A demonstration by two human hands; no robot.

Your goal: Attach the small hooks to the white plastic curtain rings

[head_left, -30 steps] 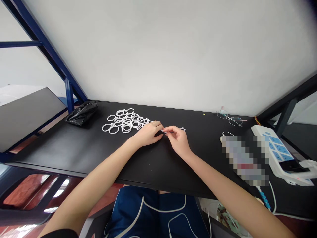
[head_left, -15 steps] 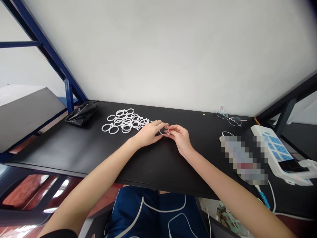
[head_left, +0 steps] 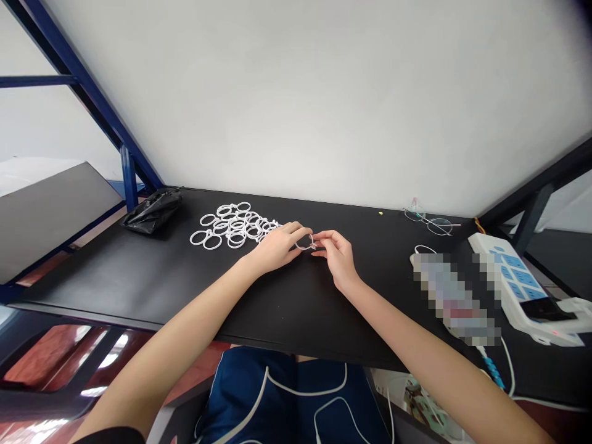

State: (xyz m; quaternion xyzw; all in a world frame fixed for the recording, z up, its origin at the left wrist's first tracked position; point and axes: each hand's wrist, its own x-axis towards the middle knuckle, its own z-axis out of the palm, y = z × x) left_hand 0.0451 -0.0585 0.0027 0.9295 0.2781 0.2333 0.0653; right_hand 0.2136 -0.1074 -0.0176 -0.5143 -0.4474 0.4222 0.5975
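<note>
the left hand (head_left: 276, 248) and the right hand (head_left: 338, 259) meet above the black tabletop (head_left: 139, 280), with a white plastic ring (head_left: 304, 245) held between them. the left fingers (head_left: 291, 234) curve around the ring's left side, gripping it without clenching into a fist. the right thumb and forefinger (head_left: 323, 235) pinch its right side, where a small white clasp (head_left: 313, 245) shows, too small to make out in detail. i cannot tell whether the ring touches the tabletop.

the ring is just to the right of a loose heap of similar white rings (head_left: 235, 226), many of them overlapping, and the left fingertips are close to the heap's right end. further left on the table lies a crumpled black plastic bag (head_left: 152, 211). toward the far right edge are a pair of thin-framed glasses (head_left: 430, 224) and a pixelated object (head_left: 456, 299), hidden by the blur. beside that object sits a white power strip (head_left: 506, 277) with blue switches. blue steel framing (head_left: 87, 102) rises at the left, and blue shorts (head_left: 287, 394) with a white cord across them show below the table edge
</note>
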